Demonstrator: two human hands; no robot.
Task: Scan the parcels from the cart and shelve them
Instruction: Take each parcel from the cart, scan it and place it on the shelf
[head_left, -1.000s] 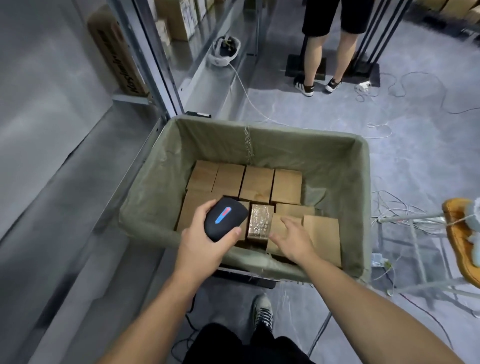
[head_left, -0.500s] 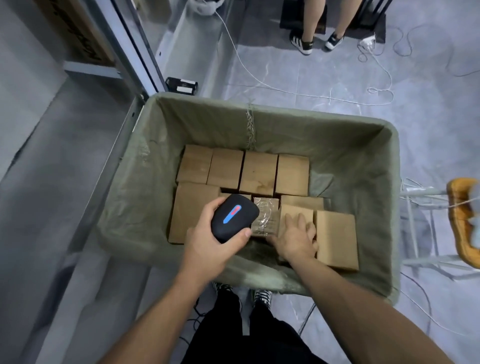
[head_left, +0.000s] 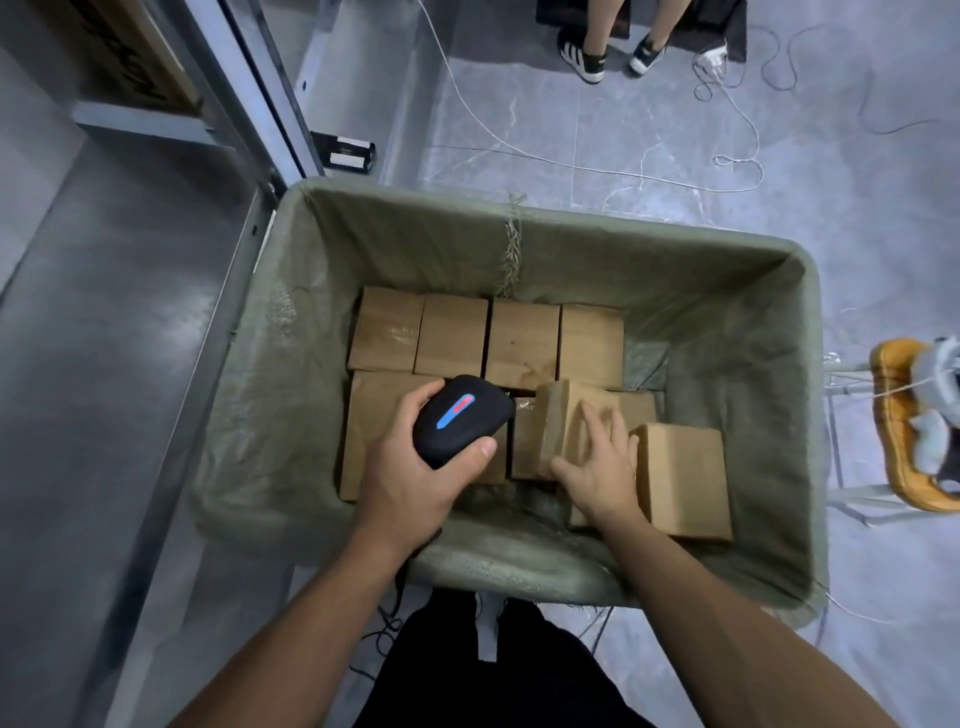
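A cart lined with green cloth (head_left: 260, 415) stands in front of me and holds several brown cardboard parcels (head_left: 452, 335). My left hand (head_left: 410, 483) grips a black scanner (head_left: 460, 418) with a blue and red light strip, held over the parcels. My right hand (head_left: 597, 467) holds a small brown parcel (head_left: 558, 421) tilted up on its edge near the cart's front, thumb on its near side and fingers over its top face. Another parcel (head_left: 683, 478) lies flat just right of that hand.
A grey metal shelf unit (head_left: 104, 338) runs along the left, its upright post (head_left: 244, 88) touching the cart's corner. A person's legs (head_left: 613, 47) stand on the far floor among white cables (head_left: 727, 104). An orange-edged stand (head_left: 904, 426) sits at the right.
My right hand went from resting on the small parcel to tipping it up on its edge. The view has tilted down over the cart. The scanner hand has barely moved.
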